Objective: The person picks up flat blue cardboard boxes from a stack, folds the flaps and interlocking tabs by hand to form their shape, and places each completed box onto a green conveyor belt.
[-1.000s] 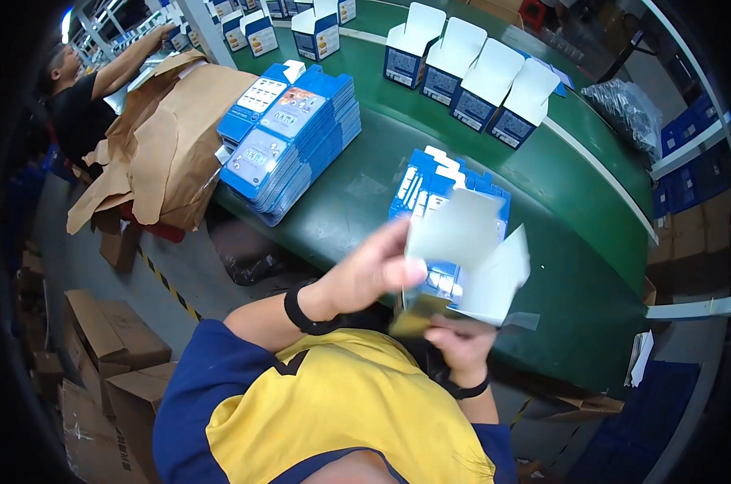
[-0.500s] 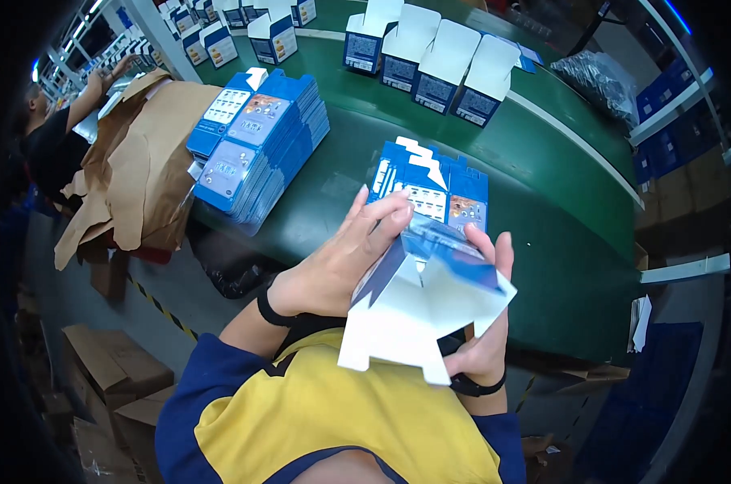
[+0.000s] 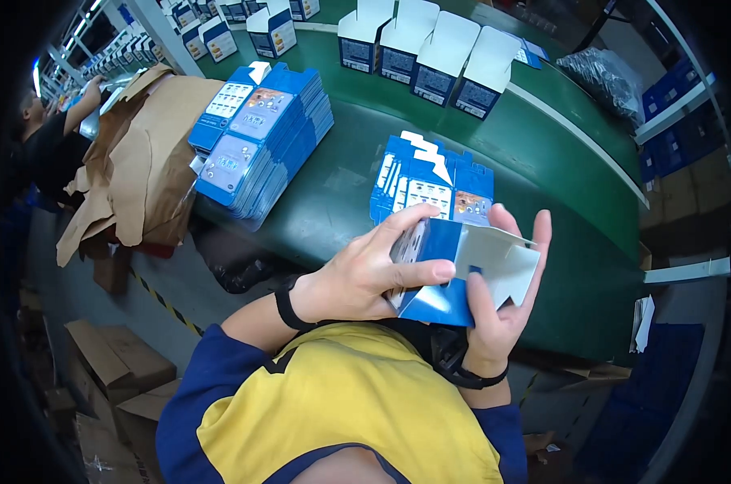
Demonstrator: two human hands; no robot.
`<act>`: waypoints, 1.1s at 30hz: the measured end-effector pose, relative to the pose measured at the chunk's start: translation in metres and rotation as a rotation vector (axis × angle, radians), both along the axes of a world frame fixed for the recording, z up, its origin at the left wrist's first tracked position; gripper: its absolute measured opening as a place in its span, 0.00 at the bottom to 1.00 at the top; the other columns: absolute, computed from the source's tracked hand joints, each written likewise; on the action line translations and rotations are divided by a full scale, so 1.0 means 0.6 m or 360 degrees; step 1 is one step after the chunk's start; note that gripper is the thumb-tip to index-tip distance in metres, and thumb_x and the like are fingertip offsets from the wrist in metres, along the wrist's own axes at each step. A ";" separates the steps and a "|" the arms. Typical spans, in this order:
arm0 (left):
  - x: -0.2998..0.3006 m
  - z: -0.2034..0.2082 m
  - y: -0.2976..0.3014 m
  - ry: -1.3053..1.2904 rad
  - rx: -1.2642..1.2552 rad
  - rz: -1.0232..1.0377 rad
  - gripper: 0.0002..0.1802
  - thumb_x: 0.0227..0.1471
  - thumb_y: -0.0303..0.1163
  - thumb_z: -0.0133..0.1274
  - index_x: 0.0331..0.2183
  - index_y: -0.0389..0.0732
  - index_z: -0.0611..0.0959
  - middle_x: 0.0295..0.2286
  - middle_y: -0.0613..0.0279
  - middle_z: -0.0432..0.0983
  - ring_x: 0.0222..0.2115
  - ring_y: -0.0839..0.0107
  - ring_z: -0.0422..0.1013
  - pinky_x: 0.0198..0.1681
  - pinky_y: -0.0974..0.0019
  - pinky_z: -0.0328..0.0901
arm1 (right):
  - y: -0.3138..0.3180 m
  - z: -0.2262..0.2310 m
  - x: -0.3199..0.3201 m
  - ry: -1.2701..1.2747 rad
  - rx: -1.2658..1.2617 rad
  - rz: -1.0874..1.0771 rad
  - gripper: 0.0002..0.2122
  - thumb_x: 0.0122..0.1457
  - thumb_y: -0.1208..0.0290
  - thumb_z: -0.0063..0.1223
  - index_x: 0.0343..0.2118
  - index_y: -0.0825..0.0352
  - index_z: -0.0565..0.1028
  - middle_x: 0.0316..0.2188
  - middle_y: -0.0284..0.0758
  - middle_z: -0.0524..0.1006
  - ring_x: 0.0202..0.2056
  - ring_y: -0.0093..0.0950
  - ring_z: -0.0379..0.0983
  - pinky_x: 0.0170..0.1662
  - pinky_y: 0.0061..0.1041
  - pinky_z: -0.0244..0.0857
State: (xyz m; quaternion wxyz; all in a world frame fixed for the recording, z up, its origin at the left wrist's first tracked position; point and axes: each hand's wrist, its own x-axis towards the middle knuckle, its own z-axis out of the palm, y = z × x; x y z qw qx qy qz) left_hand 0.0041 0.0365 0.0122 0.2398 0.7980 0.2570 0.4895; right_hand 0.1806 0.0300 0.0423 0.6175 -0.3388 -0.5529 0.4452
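Two hands are holding one box [image 3: 443, 242] between them, above the near edge of the surface [image 3: 575, 290]. The left hand [image 3: 365, 270] is gripping the closed side, its fingers half curled, its thumb lying across the blue near face. The right hand [image 3: 503, 319] is opening wider: its thumb is reaching into the white open end, while two visible fingers, parted, are rising behind one white flap [image 3: 517, 262]. Two black bands are circling the wrists, one on each.

Just beyond the box, one low pile [image 3: 430, 194] of flat blue blanks is lying, partly hidden by the hands. To its left, one taller stack [image 3: 261, 145] is sitting, its layers too fine to count, and one heap of brown paper [image 3: 156, 145] is bulging beside it.

Farther out, four boxes [image 3: 434, 81] are standing in a row, lids raised. One grey bag [image 3: 601, 77] is resting to their right. One co-worker [image 3: 51, 133] is reaching out at far left.
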 end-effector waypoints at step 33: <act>-0.017 0.051 0.001 0.0102 -0.0028 -0.0090 0.53 0.29 0.42 0.71 0.56 0.54 0.59 0.48 0.48 0.63 0.50 0.51 0.62 0.58 0.39 0.44 | 0.029 0.004 0.017 -0.0820 0.0063 0.0363 0.28 0.44 0.69 0.64 0.51 0.65 0.69 0.44 0.40 0.75 0.45 0.31 0.73 0.47 0.27 0.66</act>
